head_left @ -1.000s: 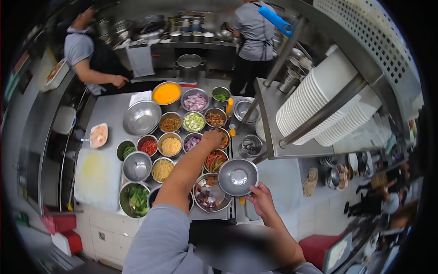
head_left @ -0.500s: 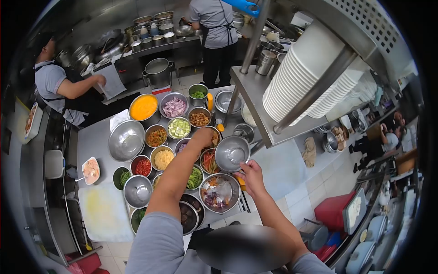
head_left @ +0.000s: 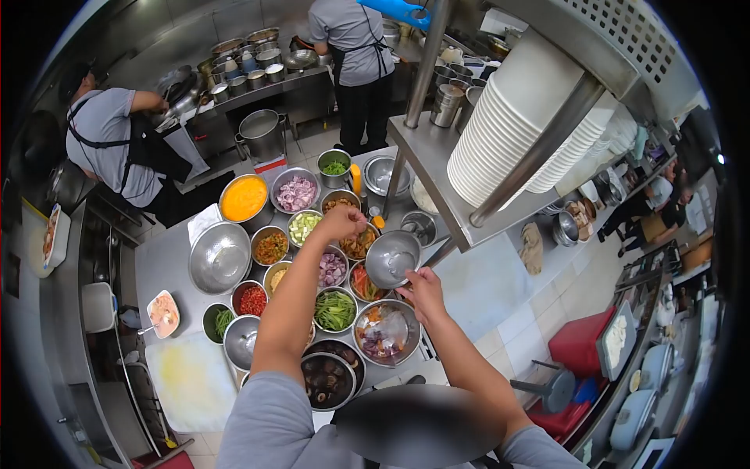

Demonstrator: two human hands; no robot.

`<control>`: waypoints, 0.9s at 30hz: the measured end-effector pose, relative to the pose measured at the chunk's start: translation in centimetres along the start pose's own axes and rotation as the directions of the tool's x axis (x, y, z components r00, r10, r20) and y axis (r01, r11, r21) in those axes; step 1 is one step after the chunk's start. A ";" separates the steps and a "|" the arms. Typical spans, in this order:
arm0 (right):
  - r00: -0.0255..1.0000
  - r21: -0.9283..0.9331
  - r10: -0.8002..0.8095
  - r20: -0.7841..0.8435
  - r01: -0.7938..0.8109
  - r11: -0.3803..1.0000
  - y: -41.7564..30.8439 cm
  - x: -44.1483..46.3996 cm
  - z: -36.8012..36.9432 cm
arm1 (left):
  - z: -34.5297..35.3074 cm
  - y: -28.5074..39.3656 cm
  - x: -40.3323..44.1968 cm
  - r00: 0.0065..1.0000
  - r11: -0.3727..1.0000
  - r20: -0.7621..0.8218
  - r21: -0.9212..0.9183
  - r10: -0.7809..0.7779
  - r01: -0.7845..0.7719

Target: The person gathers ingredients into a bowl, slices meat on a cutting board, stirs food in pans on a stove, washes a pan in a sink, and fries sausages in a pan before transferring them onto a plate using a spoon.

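My right hand grips the near rim of a shallow metal bowl, which looks bare inside and is held over the pots. My left hand hovers above the pots with its fingers pinched together. What it holds, if anything, is too small to make out. Near its fingertips are a pot of brown pieces and a pot of browned cubes. Around that arm stand chopped purple onion, pale green cubes, green strips and sliced red and orange vegetables.
A large pot of orange liquid and a wide metal bowl stand further left. Stacked white bowls rest on a metal shelf at the right. Two people in grey shirts work at the back counter.
My left hand has lifted back and to the left from the pot of brown pieces. The bowl in my right hand has barely moved. The person at left has turned toward the stove.
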State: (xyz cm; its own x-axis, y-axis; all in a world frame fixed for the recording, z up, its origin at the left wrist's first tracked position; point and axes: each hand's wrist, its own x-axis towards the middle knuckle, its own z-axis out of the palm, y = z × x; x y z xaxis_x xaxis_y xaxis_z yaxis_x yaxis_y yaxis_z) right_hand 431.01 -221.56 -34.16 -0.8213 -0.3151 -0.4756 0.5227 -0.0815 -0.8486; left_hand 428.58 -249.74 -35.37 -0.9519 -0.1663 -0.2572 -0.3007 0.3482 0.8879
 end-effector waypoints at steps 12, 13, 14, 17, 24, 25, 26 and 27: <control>0.980 0.308 0.165 0.109 -0.191 0.932 1.5 1.0 1.1 | -8.2 -5.4 0.3 0.973 0.609 -0.229 0.769 -0.026 0.197; 0.977 0.292 0.169 0.129 -0.200 0.935 1.7 1.1 1.0 | -8.0 -6.4 0.2 0.972 0.606 -0.231 0.769 -0.028 0.201; 0.974 0.276 0.173 0.146 -0.209 0.938 1.8 1.2 0.8 | -7.4 -7.2 -0.5 0.978 0.547 -0.205 0.814 -0.048 0.197; 0.970 0.254 0.182 0.160 -0.218 0.942 1.8 1.1 0.7 | -6.8 -8.7 0.2 0.970 0.489 -0.201 0.838 -0.139 0.244; 0.975 0.250 0.164 0.153 -0.199 0.948 1.5 0.7 0.6 | -6.0 -6.2 -1.5 0.968 0.469 -0.206 0.847 -0.142 0.249; 0.973 0.246 0.169 0.155 -0.204 0.948 1.4 0.8 0.5 | -6.2 -6.2 -1.3 0.978 0.458 -0.157 0.865 -0.140 0.204; 0.972 0.241 0.174 0.158 -0.209 0.948 1.3 0.9 0.5 | -6.8 -6.2 -1.1 0.977 0.456 -0.161 0.865 -0.140 0.208; 0.972 0.242 0.174 0.161 -0.210 0.947 1.2 1.0 0.4 | -7.4 -6.3 -0.9 0.977 0.474 -0.148 0.857 -0.151 0.203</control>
State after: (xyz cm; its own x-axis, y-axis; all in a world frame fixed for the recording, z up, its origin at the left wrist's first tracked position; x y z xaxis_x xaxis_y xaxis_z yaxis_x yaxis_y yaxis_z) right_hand 430.88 -222.30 -35.54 -0.6701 -0.4725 -0.5724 0.7227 -0.2397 -0.6482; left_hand 431.72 -258.64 -37.86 -0.8765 -0.3513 -0.3291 -0.3851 0.9219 0.0414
